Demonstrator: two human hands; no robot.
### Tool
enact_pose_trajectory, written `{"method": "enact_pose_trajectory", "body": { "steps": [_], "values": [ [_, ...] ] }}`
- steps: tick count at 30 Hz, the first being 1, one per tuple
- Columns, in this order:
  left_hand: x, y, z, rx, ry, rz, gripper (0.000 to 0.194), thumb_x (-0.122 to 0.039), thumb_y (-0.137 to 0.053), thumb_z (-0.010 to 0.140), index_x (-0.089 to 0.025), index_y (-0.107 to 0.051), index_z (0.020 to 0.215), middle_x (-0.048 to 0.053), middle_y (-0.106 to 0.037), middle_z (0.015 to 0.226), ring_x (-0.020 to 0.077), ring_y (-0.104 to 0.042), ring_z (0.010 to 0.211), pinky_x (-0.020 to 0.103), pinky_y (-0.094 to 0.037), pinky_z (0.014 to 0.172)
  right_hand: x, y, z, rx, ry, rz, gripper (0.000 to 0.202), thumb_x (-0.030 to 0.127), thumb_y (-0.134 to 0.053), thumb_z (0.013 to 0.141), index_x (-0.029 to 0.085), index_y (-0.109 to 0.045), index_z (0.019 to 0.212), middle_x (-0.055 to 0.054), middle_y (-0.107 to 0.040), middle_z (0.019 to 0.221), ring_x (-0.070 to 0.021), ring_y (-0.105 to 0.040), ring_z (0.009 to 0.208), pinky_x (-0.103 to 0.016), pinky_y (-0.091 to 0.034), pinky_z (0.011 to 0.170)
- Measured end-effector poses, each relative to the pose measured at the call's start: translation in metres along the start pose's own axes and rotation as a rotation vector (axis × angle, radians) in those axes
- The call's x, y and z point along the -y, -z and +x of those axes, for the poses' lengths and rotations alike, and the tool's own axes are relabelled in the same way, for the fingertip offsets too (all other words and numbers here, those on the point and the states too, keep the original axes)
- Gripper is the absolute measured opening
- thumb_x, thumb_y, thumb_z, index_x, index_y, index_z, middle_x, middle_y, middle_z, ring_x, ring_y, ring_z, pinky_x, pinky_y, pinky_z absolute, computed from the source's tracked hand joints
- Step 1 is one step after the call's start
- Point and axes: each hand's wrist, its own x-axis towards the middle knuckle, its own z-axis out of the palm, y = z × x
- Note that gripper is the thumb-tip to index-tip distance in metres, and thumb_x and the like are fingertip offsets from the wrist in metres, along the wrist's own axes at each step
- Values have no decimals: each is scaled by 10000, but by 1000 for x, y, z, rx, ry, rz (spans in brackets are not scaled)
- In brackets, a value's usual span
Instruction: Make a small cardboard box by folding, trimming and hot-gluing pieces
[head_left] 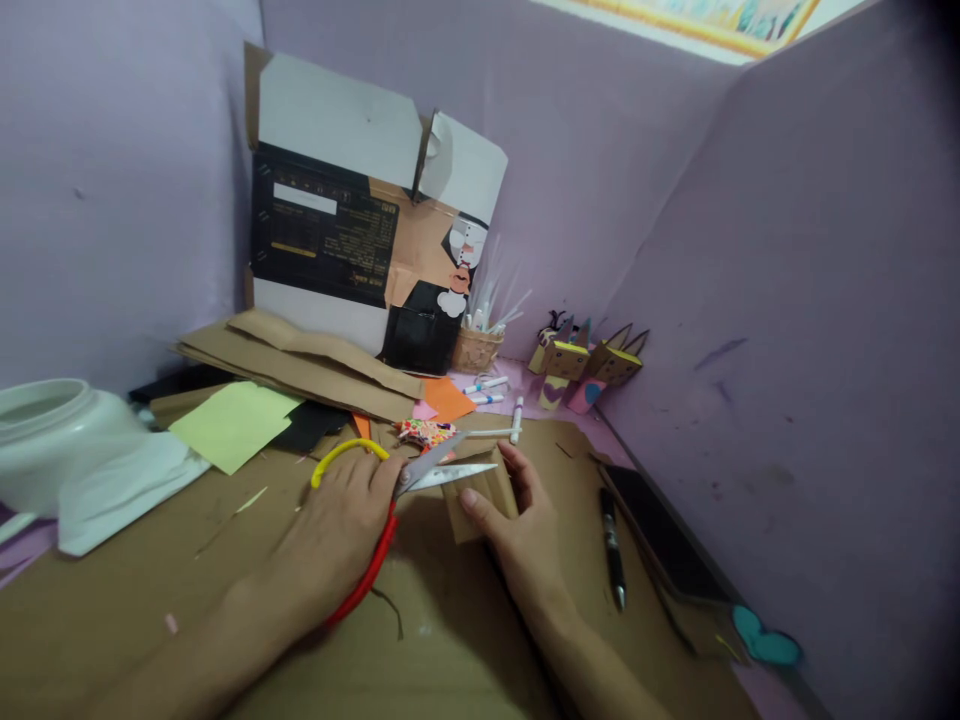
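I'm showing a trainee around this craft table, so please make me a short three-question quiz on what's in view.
1. Multiple choice: what does the right hand hold?
A) a black pen
B) a piece of cardboard
C) a marker
2. Fill in the blank: the left hand holds scissors with handles in red and ____.
3. True or false: the scissors' blades are fully closed.

Key:
1. B
2. yellow
3. False; the blades are spread apart.
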Motion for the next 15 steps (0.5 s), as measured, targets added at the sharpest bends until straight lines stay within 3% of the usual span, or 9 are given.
{"method": "enact_pose_trajectory", "body": {
  "steps": [5,15],
  "values": [
    [-8,-1,-2,44,22,112,384,-71,-311,877,-128,-499,1206,130,-568,951,285,-537,899,442,-468,777,8,-2,-5,-35,35,-64,655,279,-801,526,213,-577,1138,-79,-626,1169,-310,-542,1117,-466,-388,992],
    [-8,6,-3,146,30,80,418,3,-307,822,-154,-505,1155,121,-571,944,282,-564,884,407,-481,741,4,-5,-7,-77,43,-67,655,246,-806,512,237,-592,1131,-67,-622,1174,-315,-543,1111,-474,-392,992]
  ]
}}
